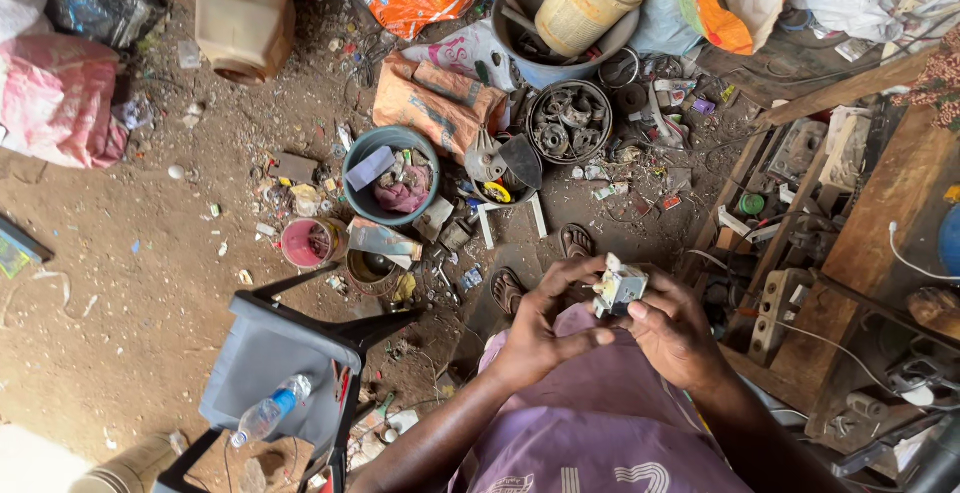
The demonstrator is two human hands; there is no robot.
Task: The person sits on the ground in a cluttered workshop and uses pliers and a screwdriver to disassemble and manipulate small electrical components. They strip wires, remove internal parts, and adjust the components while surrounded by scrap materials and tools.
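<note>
A small white and metal switch-like part [619, 288] sits between both my hands, held above my lap. My left hand [545, 323] curls around its left side, with fingers over its top and the thumb stretched toward it. On the part's right side my right hand [673, 331] grips it from below. My purple shirt [600, 423] fills the bottom of the view. Both of my sandalled feet [540, 268] rest on the dirt floor just beyond my hands.
A grey stool [275, 363] with a plastic bottle [270, 411] stands at the left. On the dirt floor lie a teal bucket [392, 175] of scraps, a pink cup [305, 243], a pan of metal parts [568, 120] and sacks. A wooden bench [870, 223] with wires runs along the right.
</note>
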